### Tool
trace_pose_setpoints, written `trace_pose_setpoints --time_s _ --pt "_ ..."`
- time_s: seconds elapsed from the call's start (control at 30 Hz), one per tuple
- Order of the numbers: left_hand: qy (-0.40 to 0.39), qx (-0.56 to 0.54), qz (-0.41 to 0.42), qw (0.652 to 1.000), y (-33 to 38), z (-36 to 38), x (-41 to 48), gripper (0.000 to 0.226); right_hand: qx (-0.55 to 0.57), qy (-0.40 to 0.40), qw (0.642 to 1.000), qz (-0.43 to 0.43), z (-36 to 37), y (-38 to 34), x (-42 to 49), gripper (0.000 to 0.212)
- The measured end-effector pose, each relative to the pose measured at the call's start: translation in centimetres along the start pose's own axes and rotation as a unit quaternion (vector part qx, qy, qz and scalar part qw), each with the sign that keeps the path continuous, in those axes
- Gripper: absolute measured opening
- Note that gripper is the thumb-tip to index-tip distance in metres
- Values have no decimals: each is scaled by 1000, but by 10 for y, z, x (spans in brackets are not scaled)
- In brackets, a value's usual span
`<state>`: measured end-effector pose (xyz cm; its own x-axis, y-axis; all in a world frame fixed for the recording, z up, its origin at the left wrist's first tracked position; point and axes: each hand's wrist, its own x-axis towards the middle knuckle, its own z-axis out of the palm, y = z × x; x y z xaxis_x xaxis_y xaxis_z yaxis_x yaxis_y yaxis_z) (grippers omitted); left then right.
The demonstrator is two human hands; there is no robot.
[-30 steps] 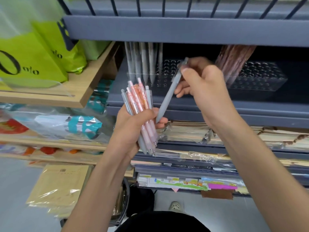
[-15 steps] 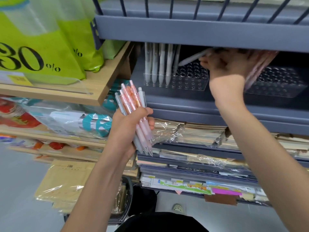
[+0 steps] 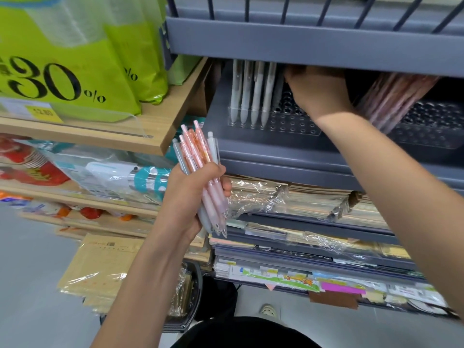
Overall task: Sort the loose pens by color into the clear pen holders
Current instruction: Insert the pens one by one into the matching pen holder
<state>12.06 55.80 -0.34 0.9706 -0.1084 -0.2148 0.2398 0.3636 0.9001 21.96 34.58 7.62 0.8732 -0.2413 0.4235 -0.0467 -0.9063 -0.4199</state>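
Observation:
My left hand (image 3: 185, 197) is shut on a bundle of pens (image 3: 198, 156), several pink-orange and a few pale grey, tips pointing down. My right hand (image 3: 316, 91) reaches under the upper shelf, over the left clear pen holder (image 3: 296, 126). Its fingers are partly hidden, and they pinch a grey pen (image 3: 279, 90) beside several grey pens (image 3: 247, 96) standing in the holder's left row. A second clear pen holder (image 3: 431, 129) at the right carries leaning pink pens (image 3: 391, 101).
The grey upper shelf edge (image 3: 301, 43) hangs low over the holders. Green sale bags (image 3: 62, 71) sit on a wooden shelf (image 3: 160, 121) at the left. Wrapped notebook stacks (image 3: 301, 197) fill the shelves below, and brown envelopes (image 3: 100, 267) lie lower left.
My right hand took one grey pen from the bundle and carried it up under the shelf to the left holder. The left hand stayed in place with the bundle.

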Motion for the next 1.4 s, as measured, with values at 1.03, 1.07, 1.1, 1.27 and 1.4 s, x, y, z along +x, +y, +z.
trace_pose_setpoints --time_s 1.03,1.07,1.1,1.27,1.4 --pt "-54 -50 25 997 -20 31 1 24 324 -238 914 -57 -20 13 -81 8" --pt "-49 -57 27 997 -20 32 2 17 338 -234 910 -49 -22 16 -83 7" --pt "-34 -57 29 997 -20 32 5 12 353 -225 907 -42 -24 20 -86 8" --pt "3 -24 21 999 -24 35 7 10 473 -99 875 30 -34 28 -89 13" --pt "-15 19 12 1000 -30 44 1 26 513 -61 854 51 -39 27 -89 8"
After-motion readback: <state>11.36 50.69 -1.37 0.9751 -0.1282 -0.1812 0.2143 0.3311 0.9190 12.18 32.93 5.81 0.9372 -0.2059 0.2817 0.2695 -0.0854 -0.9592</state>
